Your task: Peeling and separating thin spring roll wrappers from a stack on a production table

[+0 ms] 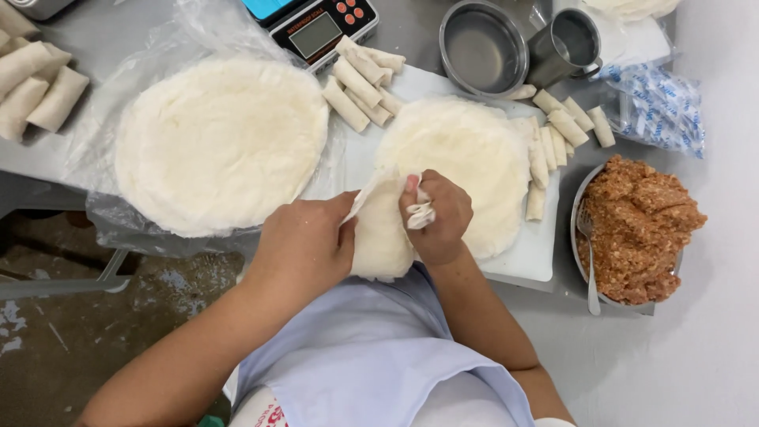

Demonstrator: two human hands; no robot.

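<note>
L hand [304, 245] & R hand [435, 215] each pinch the thin white wrapper sheet [379, 229], grip tight on it, at the near edge of the wrapper stack [466, 158]. Rolled rolls [360, 83] lie behind the stack. Meat bowl [581, 213] sits right of the stack, fork [589, 261] in it.

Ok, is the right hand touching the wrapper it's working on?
Touching. The head view shows the right hand pinching a fold of the thin white wrapper, while the left hand grips its other edge.
</note>
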